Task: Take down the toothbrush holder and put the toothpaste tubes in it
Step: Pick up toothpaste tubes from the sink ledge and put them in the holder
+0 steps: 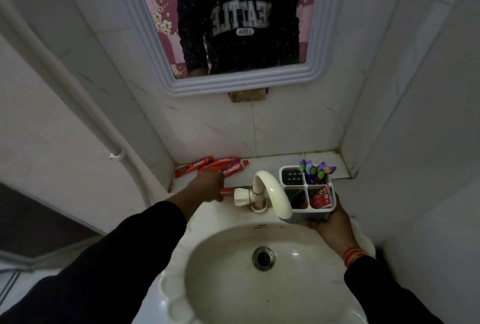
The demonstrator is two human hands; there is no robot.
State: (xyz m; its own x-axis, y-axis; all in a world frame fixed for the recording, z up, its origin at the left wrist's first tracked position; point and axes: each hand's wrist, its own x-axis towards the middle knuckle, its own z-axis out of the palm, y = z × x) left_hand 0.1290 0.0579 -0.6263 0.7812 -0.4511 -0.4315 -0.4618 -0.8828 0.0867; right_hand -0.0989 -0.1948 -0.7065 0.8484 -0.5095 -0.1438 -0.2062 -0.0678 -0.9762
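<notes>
A white four-compartment toothbrush holder [293, 176] rests at the right of the sink's rim, and my right hand [327, 222] grips it from below. Several toothbrushes [315, 169] stand in its far right compartment. A red toothpaste tube [320, 196] sits in its near right compartment. My left hand [207, 184] is closed around another red toothpaste tube [227, 192] just left of the tap. More red toothpaste tubes [211, 166] lie on the tiled ledge behind my left hand.
A curved white tap [272, 192] rises between my hands, its spout over the sink basin [223, 266]. A framed mirror [241, 82] hangs on the wall above. Tiled walls close in on both sides, and a white pipe [85, 105] runs down the left.
</notes>
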